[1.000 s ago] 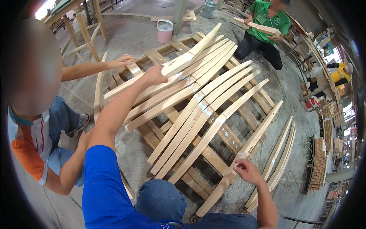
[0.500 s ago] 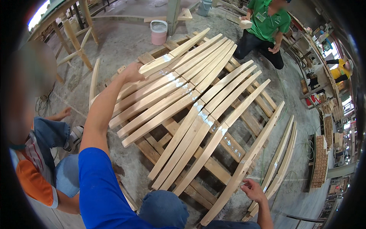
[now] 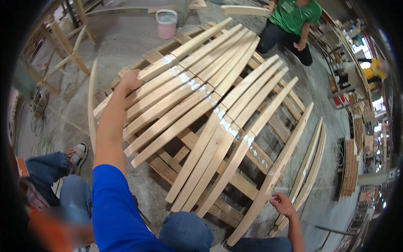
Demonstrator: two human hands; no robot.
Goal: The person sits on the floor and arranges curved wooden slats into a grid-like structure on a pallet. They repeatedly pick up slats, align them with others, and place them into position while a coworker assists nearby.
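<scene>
My left hand (image 3: 132,80) reaches out to the upper left, its fingers closed around the near end of a curved wooden slat (image 3: 184,48). That slat lies at the far left edge of a fan of curved slats (image 3: 184,119), with white glue-like smears across their middles. Some slats meet end to end at the smears. My right hand (image 3: 282,205) hovers low on the right with loosely bent fingers and nothing visible in them. Close beside it lies a longer curved piece (image 3: 273,176) with small holes in its side.
A wooden pallet (image 3: 235,180) lies under the slats. A co-worker in green (image 3: 294,19) kneels at the far side, holding a wooden piece (image 3: 245,10). Another person's jeans (image 3: 48,168) show at left. A pink bucket (image 3: 166,25) stands beyond; two loose curved pieces (image 3: 308,176) lie right.
My left hand and the slat end have shifted slightly left. The far co-worker's wooden piece now extends lengthwise to the left. The person at my left has moved lower in view.
</scene>
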